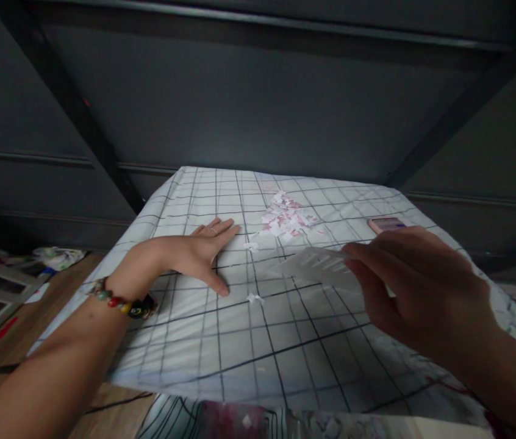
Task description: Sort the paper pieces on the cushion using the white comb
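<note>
Pinching a translucent flat piece [319, 268] by one end, the right hand [404, 286] leaves its far edge free near the paper scraps [288, 218], left hand [198, 253], grip apart, spread likely for support on the surface [240, 344].

No legible text, numbers or signs (phone screen [387, 224] too small).

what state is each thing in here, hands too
left hand: open, palm down, fingers spread
right hand: closed on the sheet
sheet: translucent, held, blurred
scraps: mostly heaped, a few loose nearer
phone: partly hidden, screen on or off unclear
cloth: spread over the table
bracelet: worn, left wrist
</note>
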`<state>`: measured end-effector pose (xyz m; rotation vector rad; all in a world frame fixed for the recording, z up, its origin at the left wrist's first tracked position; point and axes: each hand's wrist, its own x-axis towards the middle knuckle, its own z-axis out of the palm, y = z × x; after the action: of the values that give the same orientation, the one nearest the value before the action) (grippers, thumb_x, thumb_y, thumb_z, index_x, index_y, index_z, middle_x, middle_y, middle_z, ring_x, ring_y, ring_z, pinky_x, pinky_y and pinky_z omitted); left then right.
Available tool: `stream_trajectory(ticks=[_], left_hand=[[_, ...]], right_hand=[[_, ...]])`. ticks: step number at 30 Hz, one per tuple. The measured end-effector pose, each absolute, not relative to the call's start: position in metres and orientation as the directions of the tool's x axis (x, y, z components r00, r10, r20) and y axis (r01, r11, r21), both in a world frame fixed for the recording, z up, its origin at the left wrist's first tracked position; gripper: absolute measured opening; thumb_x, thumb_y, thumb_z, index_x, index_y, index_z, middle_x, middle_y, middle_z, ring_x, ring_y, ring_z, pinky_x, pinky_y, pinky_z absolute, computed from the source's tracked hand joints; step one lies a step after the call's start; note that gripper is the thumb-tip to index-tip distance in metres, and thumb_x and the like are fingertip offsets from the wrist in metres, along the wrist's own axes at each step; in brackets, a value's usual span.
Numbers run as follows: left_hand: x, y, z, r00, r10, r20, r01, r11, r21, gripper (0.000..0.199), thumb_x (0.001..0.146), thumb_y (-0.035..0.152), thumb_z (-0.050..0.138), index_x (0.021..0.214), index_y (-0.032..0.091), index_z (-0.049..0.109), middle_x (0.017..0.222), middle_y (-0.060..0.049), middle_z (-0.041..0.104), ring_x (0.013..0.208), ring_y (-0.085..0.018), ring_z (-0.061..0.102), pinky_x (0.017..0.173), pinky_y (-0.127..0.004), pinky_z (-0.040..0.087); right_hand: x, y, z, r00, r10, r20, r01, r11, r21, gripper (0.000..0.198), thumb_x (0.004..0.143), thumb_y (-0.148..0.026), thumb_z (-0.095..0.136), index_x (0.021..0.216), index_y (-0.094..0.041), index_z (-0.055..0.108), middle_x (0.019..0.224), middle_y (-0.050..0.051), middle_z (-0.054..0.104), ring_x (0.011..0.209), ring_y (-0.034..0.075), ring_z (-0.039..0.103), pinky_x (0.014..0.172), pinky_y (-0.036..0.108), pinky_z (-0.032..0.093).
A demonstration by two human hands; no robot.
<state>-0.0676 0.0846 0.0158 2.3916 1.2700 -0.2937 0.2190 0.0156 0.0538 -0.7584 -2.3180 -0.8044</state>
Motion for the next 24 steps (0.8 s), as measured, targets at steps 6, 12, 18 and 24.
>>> stream_trajectory(ticks=[6,12,18,24], left_hand=[[-0.063,0.081,0.024,0.532,0.74,-0.413,0.847,-0.458,0.27,0.129,0.057,0.063,0.07,0.15,0.009,-0.001,0.152,-0.022,-0.011,0.139,-0.037,-0.008,0.11,-0.047,0.009],[-0.065,0.08,0.025,0.536,0.748,-0.392,0.843,-0.459,0.279,0.128,0.055,0.063,0.069,0.15,0.012,0.001,0.152,-0.021,-0.009,0.139,-0.038,-0.007,0.108,-0.052,0.012],[-0.065,0.079,0.025,0.517,0.753,-0.407,0.856,-0.448,0.258,0.13,0.052,0.064,0.069,0.15,0.011,0.003,0.153,-0.02,-0.007,0.139,-0.038,-0.005,0.109,-0.05,0.013],[-0.067,0.078,0.025,0.528,0.759,-0.381,0.848,-0.451,0.277,0.128,0.052,0.063,0.072,0.15,0.011,0.009,0.153,-0.021,-0.001,0.139,-0.039,0.0,0.108,-0.051,0.016]], right_hand=[[0.195,-0.017,0.058,-0.664,0.388,0.639,0.64,0.737,0.217,0.02,0.075,0.0,0.044,0.085,-0.012,0.057,0.06,0.002,0.059,0.056,0.017,0.05,0.056,0.033,0.041],[0.191,-0.015,0.062,-0.659,0.37,0.655,0.652,0.715,0.252,0.017,0.078,-0.003,0.046,0.087,-0.013,0.057,0.062,0.002,0.06,0.059,0.017,0.052,0.058,0.032,0.042],[0.188,-0.024,0.06,-0.709,0.341,0.618,0.56,0.804,0.199,0.022,0.077,0.0,0.044,0.089,-0.016,0.053,0.064,0.001,0.06,0.063,0.016,0.054,0.065,0.033,0.045],[0.2,-0.026,0.068,-0.692,0.35,0.631,0.625,0.728,0.282,0.017,0.081,-0.003,0.046,0.084,-0.018,0.054,0.058,0.0,0.053,0.057,0.017,0.049,0.058,0.033,0.041]])
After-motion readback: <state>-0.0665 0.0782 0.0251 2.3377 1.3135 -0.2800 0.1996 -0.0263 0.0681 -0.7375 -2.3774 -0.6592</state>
